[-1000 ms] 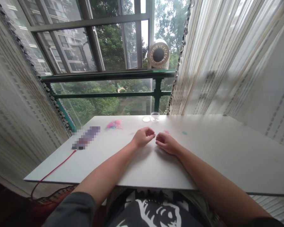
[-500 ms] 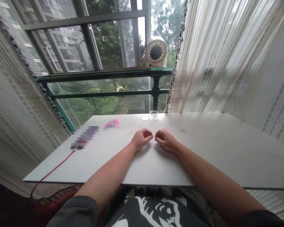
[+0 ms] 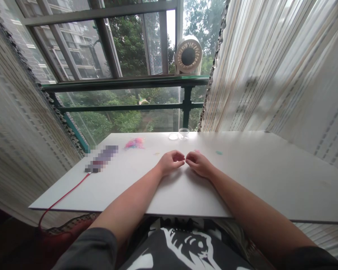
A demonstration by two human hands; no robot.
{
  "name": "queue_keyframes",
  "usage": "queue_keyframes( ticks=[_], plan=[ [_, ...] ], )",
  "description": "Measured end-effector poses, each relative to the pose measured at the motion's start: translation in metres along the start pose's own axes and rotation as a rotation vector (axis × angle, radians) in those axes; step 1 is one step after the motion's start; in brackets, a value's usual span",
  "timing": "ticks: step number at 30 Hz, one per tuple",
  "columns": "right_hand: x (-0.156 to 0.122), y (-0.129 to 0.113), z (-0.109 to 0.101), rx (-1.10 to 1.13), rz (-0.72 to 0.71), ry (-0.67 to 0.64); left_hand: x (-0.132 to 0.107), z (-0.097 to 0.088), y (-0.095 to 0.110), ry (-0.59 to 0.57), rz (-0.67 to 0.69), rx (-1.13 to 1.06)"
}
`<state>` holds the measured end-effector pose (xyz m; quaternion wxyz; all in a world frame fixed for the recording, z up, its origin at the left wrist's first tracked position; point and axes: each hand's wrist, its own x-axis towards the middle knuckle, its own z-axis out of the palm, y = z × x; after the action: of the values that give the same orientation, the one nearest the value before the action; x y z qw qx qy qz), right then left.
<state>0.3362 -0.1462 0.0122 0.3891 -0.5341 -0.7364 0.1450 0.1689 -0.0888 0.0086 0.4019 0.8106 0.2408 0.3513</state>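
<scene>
My left hand [image 3: 172, 162] and my right hand [image 3: 198, 163] rest over the middle of the white table [image 3: 124, 187], fingertips almost meeting. Both have thumb and fingers curled into a pinch. Whatever lies between the fingertips is too small to make out. Just behind my right hand shows a small pink piece [image 3: 197, 151], partly covered, and to its right a small teal piece [image 3: 219, 153]. Left of my left hand lies a thin yellowish piece [image 3: 157, 153]. Farther back is a loose pile of tiny pink, purple and blue pieces [image 3: 134, 143].
A clear round tub [image 3: 183, 134] and a clear lid [image 3: 173, 137] sit at the table's back edge. At left lies a blurred-out phone-like object [image 3: 104, 158] with a red cable [image 3: 66, 198] running off the front edge. Beyond stand a green railing [image 3: 124, 87] and a white fan [image 3: 188, 55].
The view has shifted slightly. Both hands stay together at the same spot, and the left fingers look a little farther from its thumb. The pieces on the table have not moved.
</scene>
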Motion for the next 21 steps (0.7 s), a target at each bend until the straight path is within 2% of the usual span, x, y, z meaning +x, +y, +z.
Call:
queue_keyframes(
  ticks=[11, 21],
  plan=[
    [-0.0002, -0.0014, -0.0017, -0.02, -0.006, -0.019, -0.0008, -0.0015, -0.0001, 0.017, -0.007, 0.135],
    [-0.0006, -0.0013, -0.002, 0.003, 0.017, -0.011, -0.0014, -0.0016, 0.003, 0.033, -0.02, 0.151]
  ],
)
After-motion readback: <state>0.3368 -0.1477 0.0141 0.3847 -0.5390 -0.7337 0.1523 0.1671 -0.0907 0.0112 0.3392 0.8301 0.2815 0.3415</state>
